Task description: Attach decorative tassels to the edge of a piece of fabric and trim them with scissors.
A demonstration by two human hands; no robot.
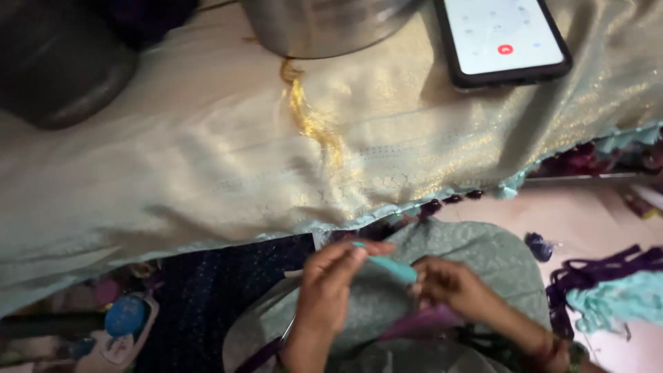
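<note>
Single head cam, no second view. Looks steeply down and forward from above the lap, close range. Left hand [324, 293] and right hand [452, 287] sit low centre; draped pale fabric [207, 179] fills the upper frame, phone [504, 38] cropped at the top edge.

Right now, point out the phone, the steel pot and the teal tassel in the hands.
phone [503, 41], head view, on its lit screen.
steel pot [324, 24], head view, on its side wall.
teal tassel [395, 268], head view, on its middle, between both hands.
</note>
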